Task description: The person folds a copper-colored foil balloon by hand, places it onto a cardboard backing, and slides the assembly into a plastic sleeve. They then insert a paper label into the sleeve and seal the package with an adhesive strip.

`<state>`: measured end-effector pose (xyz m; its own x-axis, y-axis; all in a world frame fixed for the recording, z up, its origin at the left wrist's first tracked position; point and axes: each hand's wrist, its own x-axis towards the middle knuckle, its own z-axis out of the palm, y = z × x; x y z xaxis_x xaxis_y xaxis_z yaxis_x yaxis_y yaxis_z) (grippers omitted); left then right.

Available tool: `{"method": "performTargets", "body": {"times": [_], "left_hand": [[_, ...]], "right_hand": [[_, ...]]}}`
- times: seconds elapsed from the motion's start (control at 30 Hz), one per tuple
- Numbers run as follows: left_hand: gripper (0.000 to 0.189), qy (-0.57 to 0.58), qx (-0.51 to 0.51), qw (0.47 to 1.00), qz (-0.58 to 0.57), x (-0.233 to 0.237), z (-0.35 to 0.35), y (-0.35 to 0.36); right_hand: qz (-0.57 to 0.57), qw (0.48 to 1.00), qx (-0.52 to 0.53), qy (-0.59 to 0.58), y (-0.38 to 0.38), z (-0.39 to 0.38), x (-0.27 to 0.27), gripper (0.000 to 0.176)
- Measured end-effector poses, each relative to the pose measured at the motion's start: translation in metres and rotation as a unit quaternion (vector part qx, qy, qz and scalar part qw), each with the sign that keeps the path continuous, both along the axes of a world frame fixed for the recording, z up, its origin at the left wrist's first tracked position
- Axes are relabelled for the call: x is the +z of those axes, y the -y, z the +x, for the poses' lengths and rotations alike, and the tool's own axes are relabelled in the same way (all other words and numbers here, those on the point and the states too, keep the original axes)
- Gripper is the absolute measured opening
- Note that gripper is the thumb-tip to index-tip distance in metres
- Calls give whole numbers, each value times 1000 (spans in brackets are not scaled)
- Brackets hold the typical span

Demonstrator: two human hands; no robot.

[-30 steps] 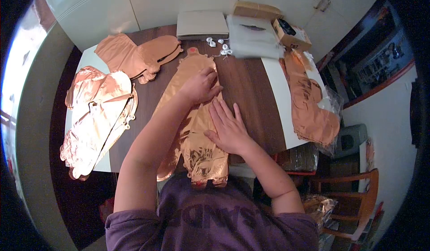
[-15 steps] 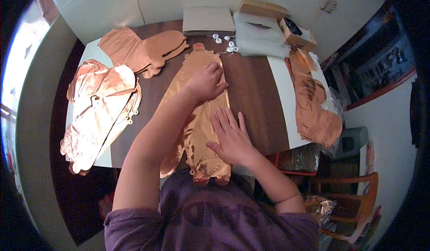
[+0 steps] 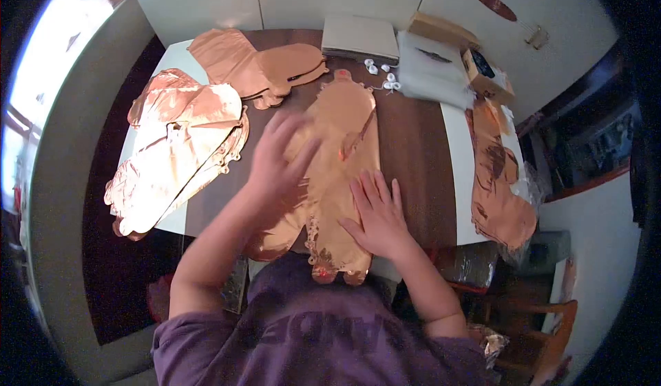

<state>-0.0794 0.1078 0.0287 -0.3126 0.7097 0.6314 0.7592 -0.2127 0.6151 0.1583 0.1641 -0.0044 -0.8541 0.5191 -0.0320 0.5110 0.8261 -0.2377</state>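
A flat copper-coloured foil balloon (image 3: 344, 121) with small tabs lies lengthwise in front of me, its near end over the table edge by my shirt. My right hand (image 3: 379, 214) rests flat on its right side, fingers stretched out. Blurred by motion, my left hand (image 3: 281, 157) is over the balloon's left edge with its fingers apart and nothing in them. Another lobe of foil (image 3: 279, 234) shows below my left wrist. Closest to my left hand on the far side are a shiny pile of foil balloons (image 3: 193, 131) and a duller pile (image 3: 231, 62).
More copper foil pieces (image 3: 499, 186) lie along the table's right side. At the back are a stack of flat cardboard (image 3: 359, 36), small white rolls (image 3: 391, 83), a clear plastic bag (image 3: 430, 66) and an open box (image 3: 487, 76). A wooden chair (image 3: 554, 324) stands at the lower right.
My left hand has moved left and down off the balloon's upper right part, and its fingers have spread. My right hand stays flat on the balloon. The view has shifted.
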Motion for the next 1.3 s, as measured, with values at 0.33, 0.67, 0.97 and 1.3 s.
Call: {"method": "performTargets", "body": {"times": [0.33,0.67,0.97,1.3], "left_hand": [[33,676,130,701,-185,-62,70,195],[19,-15,-288,950,-118,-18,65,87],[58,-119,6,978,-171,-45,23,41],[86,-254,-74,927,-265,-65,52,13]], "right_hand": [[17,997,50,-55,-17,-1,10,79],[-24,995,60,-70,-21,0,22,69],[-104,969,54,-219,-63,-6,6,32],[-242,932,23,-270,-96,-21,-4,22]]}}
